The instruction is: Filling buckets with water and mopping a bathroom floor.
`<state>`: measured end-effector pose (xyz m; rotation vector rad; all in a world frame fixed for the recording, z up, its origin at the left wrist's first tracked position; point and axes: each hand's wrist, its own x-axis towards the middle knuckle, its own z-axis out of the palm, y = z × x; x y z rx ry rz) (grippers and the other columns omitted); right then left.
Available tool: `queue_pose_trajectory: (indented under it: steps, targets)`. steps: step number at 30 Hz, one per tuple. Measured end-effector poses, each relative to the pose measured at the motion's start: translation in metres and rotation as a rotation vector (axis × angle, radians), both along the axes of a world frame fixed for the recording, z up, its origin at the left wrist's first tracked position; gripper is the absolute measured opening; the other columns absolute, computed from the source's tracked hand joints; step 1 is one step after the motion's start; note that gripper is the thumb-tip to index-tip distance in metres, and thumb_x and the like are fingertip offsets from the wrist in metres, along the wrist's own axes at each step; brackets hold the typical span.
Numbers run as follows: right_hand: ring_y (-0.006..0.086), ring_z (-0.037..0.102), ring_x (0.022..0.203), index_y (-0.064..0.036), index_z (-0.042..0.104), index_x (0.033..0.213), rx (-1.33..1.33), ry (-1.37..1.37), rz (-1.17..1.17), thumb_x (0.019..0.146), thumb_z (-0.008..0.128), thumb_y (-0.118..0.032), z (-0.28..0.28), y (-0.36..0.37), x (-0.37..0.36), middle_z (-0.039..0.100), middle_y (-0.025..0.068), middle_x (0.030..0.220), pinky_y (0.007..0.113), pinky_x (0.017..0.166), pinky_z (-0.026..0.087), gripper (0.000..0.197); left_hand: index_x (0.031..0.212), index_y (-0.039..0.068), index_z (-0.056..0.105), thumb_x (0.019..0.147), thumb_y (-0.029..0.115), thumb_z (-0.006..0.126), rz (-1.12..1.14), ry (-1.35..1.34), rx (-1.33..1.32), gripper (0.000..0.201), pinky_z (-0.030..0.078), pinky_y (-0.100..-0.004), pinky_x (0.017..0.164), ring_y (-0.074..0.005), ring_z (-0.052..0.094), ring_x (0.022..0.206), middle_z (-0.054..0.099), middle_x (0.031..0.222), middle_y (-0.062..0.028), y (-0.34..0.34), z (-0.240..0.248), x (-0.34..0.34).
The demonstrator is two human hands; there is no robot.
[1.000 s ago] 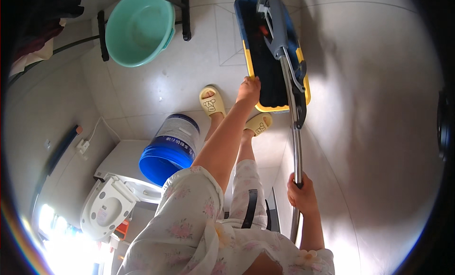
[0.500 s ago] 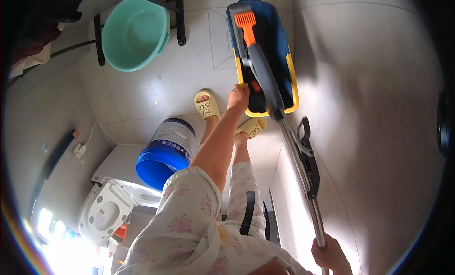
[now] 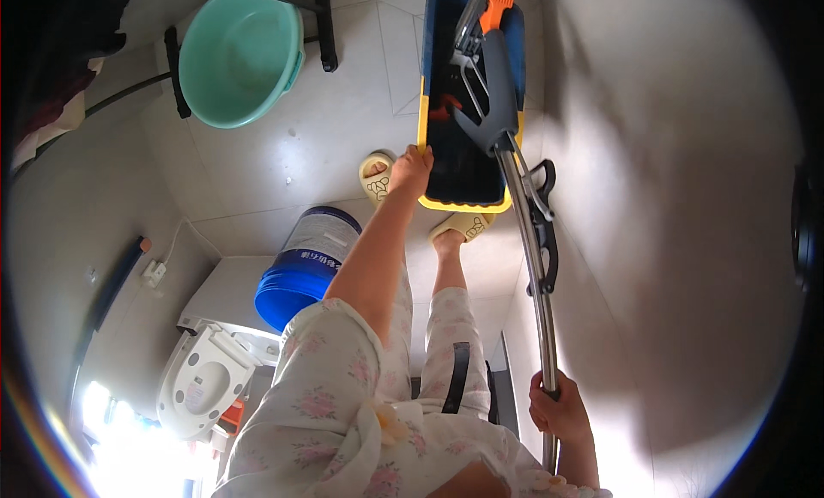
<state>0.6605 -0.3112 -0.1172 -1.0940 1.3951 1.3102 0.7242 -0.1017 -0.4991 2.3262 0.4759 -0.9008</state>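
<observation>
A long blue bucket (image 3: 463, 204) with a yellow rim stands on the floor ahead of me. My left hand (image 3: 410, 173) is closed on its left rim. Over the bucket's far right part lies a mop (image 3: 534, 275) with a steel pole, a grey plastic neck and an orange clip; its head reaches the far end. My right hand (image 3: 560, 405) wraps the pole near its lower end. A black lever handle (image 3: 542, 232) sits partway along the pole. The dark inside of the bucket shows something reddish, too dim to name.
A mint-green basin (image 3: 236, 60) stands at the far left by black rack legs (image 3: 324, 34). Left of my feet lies a blue and white pail (image 3: 309, 258), tilted over. A white toilet (image 3: 202, 382) is at the near left. Yellow slippers (image 3: 463, 228) are on my feet, close to the bucket.
My right hand has moved forward and left with the pole. The mop head has shifted farther away and to the right, uncovering more of the bucket's inside. My left hand stays on the rim.
</observation>
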Motion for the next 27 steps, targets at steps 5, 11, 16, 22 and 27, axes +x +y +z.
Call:
queue_pose_trajectory:
  steps: [5,11,16,22,27]
  targets:
    - [0.0046,0.035,0.033,-0.0052,0.042,0.076,0.056,-0.040,0.036,0.076,0.048,-0.006,-0.014,0.007,0.006,0.039,-0.0028,0.046,0.020,0.030,0.027,0.006,0.089,0.000,0.044,0.084,0.038,0.034,-0.334,-0.038,0.116,0.040,0.046,-0.0428,0.060,-0.0351,0.056,0.071,0.056,0.076,-0.0225,0.030,-0.014,-0.007]
    - [0.0042,0.038,0.036,-0.0052,0.042,0.076,0.002,-0.071,0.114,0.076,0.049,-0.009,-0.021,0.016,-0.009,0.041,-0.0026,0.050,0.019,0.032,0.028,0.008,0.089,0.000,0.043,0.084,0.039,0.035,-0.065,0.132,0.095,0.040,0.046,-0.0425,0.063,-0.0371,0.055,0.075,0.056,0.078,-0.0234,0.031,-0.015,-0.009]
    - [0.0068,0.043,0.041,-0.0033,0.045,0.076,-0.099,-0.114,0.350,0.075,0.050,-0.009,-0.027,0.016,-0.023,0.045,0.0004,0.052,0.022,0.038,0.033,0.008,0.099,-0.001,0.039,0.084,0.039,0.037,-0.040,0.336,0.076,0.043,0.044,-0.0415,0.073,-0.0361,0.054,0.087,0.055,0.088,-0.0238,0.013,-0.033,-0.009]
    - [0.0207,0.052,0.043,-0.0006,0.044,0.076,-0.201,-0.194,0.579,0.072,0.053,-0.011,-0.021,0.024,-0.038,0.048,0.0141,0.050,0.031,0.042,0.039,0.014,0.103,-0.004,0.040,0.083,0.035,0.040,0.194,0.277,0.015,0.044,0.041,-0.0412,0.077,-0.0366,0.050,0.092,0.052,0.097,-0.0234,0.012,-0.041,-0.030]
    - [0.0341,0.052,0.048,-0.0019,0.042,0.076,-0.228,-0.286,0.628,0.071,0.053,-0.010,-0.031,0.022,-0.100,0.049,0.0164,0.052,0.037,0.043,0.040,0.015,0.107,-0.001,0.042,0.080,0.045,0.043,0.511,-0.066,-0.236,0.053,0.042,-0.0374,0.074,-0.0276,0.053,0.083,0.055,0.084,-0.0144,-0.054,0.042,-0.072]
